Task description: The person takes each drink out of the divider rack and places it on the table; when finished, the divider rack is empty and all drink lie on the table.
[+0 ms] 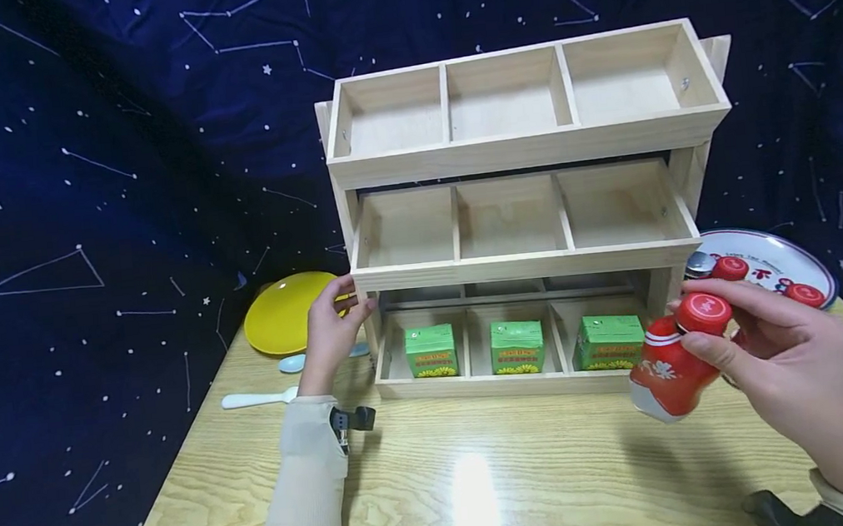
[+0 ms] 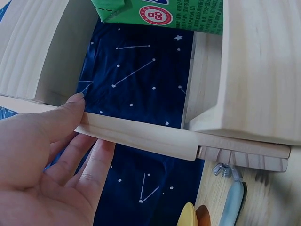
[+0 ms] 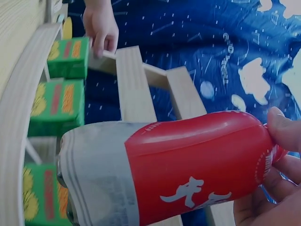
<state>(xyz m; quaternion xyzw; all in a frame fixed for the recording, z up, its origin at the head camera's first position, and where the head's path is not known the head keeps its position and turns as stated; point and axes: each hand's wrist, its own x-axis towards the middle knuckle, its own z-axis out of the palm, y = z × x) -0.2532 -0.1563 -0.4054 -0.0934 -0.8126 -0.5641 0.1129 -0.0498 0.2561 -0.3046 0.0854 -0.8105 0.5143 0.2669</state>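
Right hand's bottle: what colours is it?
The bottle is red with a whitish lower part; right wrist view shows best.

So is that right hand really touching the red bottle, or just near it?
Touching. The right wrist view shows the right hand gripping the red bottle at its narrow end, thumb and fingers against it.

1 left hand [image 1: 331, 331]: arm [image 1: 307, 482] extended, thumb opposing fingers, pinching. 1 right hand [image 1: 802, 363]: raised, thumb and fingers curled, gripping.
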